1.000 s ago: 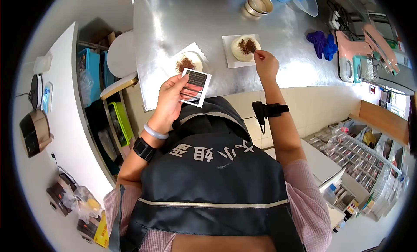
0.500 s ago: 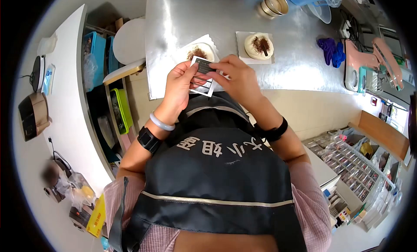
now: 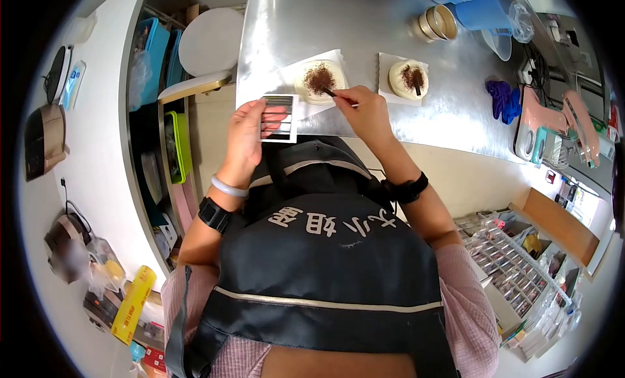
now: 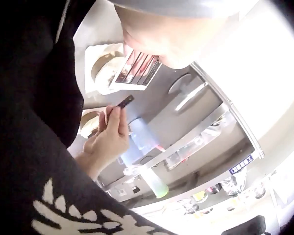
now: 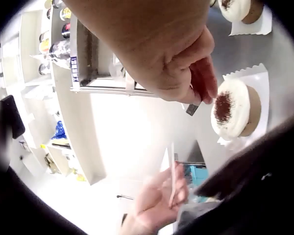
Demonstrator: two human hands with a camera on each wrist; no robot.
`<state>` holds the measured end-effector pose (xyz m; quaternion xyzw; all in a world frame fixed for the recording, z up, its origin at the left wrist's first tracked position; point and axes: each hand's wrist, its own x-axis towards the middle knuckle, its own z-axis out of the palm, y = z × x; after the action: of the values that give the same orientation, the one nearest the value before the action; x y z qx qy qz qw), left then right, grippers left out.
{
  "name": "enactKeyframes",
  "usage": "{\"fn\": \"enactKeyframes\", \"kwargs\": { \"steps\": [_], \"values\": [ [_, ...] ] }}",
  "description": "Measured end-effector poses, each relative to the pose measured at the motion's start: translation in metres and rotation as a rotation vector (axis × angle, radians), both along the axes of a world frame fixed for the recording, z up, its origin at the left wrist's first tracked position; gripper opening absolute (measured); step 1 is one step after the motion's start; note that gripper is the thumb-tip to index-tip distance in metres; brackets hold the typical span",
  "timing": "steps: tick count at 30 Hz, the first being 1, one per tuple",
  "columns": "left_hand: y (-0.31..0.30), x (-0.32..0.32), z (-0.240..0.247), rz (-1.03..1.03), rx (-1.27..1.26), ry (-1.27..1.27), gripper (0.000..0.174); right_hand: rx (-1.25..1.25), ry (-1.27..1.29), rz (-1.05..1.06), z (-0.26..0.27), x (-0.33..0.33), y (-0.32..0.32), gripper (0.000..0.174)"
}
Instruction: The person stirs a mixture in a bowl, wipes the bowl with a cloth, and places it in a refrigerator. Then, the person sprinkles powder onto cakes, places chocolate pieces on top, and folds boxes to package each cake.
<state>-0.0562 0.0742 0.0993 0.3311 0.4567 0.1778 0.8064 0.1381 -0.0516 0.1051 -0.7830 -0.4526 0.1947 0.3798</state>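
Head: the steel surface (image 3: pixel 364 33) fills 12 o'clock. On it, the left hand (image 3: pixel 244 140) grips a card (image 3: pixel 280 117) and the right hand (image 3: pixel 368 114) pinches a strip (image 3: pixel 332 93) over the cake (image 3: pixel 319 78). Gloves (image 3: pixel 502 99) lie at 2 o'clock.
Left wrist: the strip (image 4: pixel 126 101) is at 6 o'clock of the card (image 4: pixel 139 68).
Right wrist: the strip (image 5: pixel 192 109) is near the cake (image 5: pixel 232 110).

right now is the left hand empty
No, the left hand holds a striped card between thumb and fingers.
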Motion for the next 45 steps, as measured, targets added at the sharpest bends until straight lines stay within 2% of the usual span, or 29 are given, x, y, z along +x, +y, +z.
{"fn": "enactKeyframes", "kwargs": {
  "steps": [6, 17, 20, 22, 24, 26, 28, 30, 32, 34, 38, 42, 45],
  "values": [
    [0.012, -0.021, 0.003, 0.055, 0.033, 0.028, 0.02, -0.034, 0.03, -0.091, -0.032, 0.001, 0.014, 0.019],
    [0.016, -0.018, 0.011, 0.009, 0.037, -0.033, 0.02, -0.247, 0.059, -0.145, -0.037, -0.004, 0.018, 0.022],
    [0.021, -0.009, 0.017, -0.054, 0.07, -0.067, 0.019, -0.181, -0.091, -0.097, 0.004, -0.006, 0.027, 0.026],
    [0.024, 0.001, 0.023, -0.068, 0.066, -0.096, 0.019, -0.119, 0.269, -0.03, 0.046, -0.01, 0.039, 0.026],
    [0.029, 0.017, 0.03, -0.183, 0.075, -0.186, 0.017, -0.062, 0.326, 0.016, 0.076, -0.009, 0.048, 0.025],
    [0.034, 0.031, 0.041, -0.267, 0.103, -0.261, 0.021, -0.306, 0.409, 0.172, 0.103, 0.002, 0.061, 0.025],
    [0.044, 0.043, 0.064, -0.339, 0.09, -0.331, 0.028, -0.366, 0.337, 0.231, 0.135, 0.021, 0.071, 0.023],
    [0.057, 0.053, 0.077, -0.353, 0.152, -0.405, 0.037, -0.323, 0.485, 0.037, 0.176, 0.049, 0.084, 0.019],
    [0.072, 0.056, 0.077, -0.299, 0.115, -0.463, 0.04, -0.03, 0.43, -0.077, 0.203, 0.097, 0.097, 0.017],
    [0.085, 0.058, 0.059, -0.257, 0.042, -0.445, 0.036, 0.052, 0.314, -0.194, 0.242, 0.149, 0.121, 0.015],
    [0.096, 0.058, 0.041, -0.311, 0.115, -0.388, 0.03, 0.094, 0.039, -0.277, 0.301, 0.227, 0.185, 0.018],
    [0.105, 0.056, 0.018, -0.286, 0.044, -0.344, 0.024, 0.172, -0.104, -0.312, 0.31, 0.263, 0.261, 0.017],
    [0.113, 0.051, 0.007, -0.274, -0.004, -0.297, 0.023, 0.123, -0.325, -0.314, 0.299, 0.29, 0.31, 0.016]
  ]
}}
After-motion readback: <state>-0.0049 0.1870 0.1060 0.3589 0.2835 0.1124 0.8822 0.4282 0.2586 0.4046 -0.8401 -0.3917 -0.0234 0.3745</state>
